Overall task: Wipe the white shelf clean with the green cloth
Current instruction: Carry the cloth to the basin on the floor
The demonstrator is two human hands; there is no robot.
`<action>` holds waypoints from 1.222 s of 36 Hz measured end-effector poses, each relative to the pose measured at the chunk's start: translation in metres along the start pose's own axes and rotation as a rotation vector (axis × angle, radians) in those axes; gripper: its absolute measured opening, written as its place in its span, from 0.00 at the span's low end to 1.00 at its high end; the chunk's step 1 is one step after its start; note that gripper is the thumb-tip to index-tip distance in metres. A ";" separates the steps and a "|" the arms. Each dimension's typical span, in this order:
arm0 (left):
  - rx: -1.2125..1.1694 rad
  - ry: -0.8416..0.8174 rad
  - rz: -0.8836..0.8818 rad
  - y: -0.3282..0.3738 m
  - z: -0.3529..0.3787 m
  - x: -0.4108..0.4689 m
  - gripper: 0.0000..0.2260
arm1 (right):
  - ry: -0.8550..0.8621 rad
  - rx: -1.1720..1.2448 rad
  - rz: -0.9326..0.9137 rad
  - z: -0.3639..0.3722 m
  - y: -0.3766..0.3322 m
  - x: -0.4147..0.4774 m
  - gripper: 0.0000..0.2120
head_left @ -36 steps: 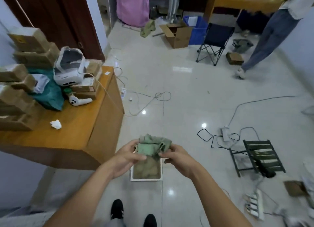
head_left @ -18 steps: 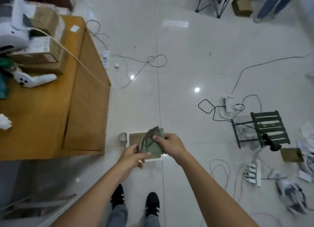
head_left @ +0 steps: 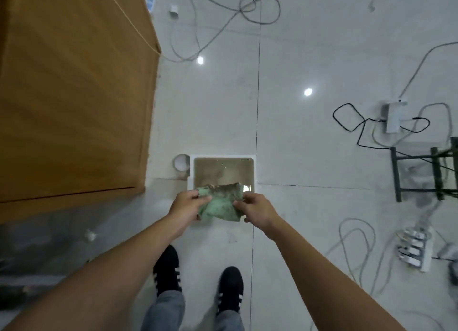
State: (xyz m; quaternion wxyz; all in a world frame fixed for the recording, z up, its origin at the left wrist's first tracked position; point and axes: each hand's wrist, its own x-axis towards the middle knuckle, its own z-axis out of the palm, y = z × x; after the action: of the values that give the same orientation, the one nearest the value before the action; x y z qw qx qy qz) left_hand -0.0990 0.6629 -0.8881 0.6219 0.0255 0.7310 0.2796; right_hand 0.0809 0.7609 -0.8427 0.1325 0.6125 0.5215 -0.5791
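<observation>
Fingers of the left hand and right hand pinched the green cloth's side edges above the basin at twelve o'clock of the shoes; limp, light, probably damp, best gripped bunched.

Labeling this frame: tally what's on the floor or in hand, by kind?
Cloths: 1
Tubs: 1
Tape rolls: 1
Power strips: 2
Stools: 1
Shoes: 2
Total: 8
</observation>
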 end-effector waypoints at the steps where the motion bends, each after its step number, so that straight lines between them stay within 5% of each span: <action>1: 0.024 -0.015 -0.006 -0.006 0.002 0.014 0.05 | 0.001 -0.012 -0.002 0.007 0.008 0.015 0.08; 10: 0.116 0.071 0.009 -0.044 0.020 0.113 0.13 | 0.068 0.062 0.035 0.038 0.050 0.110 0.04; 14: 0.079 0.079 0.005 -0.047 0.025 0.134 0.03 | 0.066 0.052 0.050 0.042 0.058 0.135 0.07; 16: 0.080 0.064 -0.014 -0.050 0.026 0.144 0.16 | 0.068 0.057 0.046 0.044 0.062 0.144 0.10; 19: 0.071 0.044 -0.011 -0.053 0.029 0.153 0.20 | 0.066 0.040 0.042 0.047 0.066 0.152 0.14; 32: 0.263 0.082 0.007 -0.076 0.034 0.158 0.11 | 0.066 -0.117 0.045 0.055 0.088 0.153 0.20; 35: 0.398 0.062 0.016 -0.079 0.033 0.150 0.07 | 0.053 -0.310 -0.009 0.056 0.090 0.152 0.20; 40: 0.891 0.061 0.117 -0.075 0.028 0.131 0.14 | -0.018 -0.874 -0.140 0.056 0.082 0.139 0.23; 44: 1.160 0.078 0.237 -0.059 0.031 0.107 0.16 | -0.033 -0.994 -0.172 0.053 0.070 0.126 0.25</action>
State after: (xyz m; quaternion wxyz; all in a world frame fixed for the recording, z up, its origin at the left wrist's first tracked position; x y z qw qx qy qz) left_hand -0.0767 0.6662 -1.0117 0.4435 0.4324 0.7790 -0.0975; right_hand 0.0788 0.7522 -0.9962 0.3681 0.4208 0.7807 -0.2791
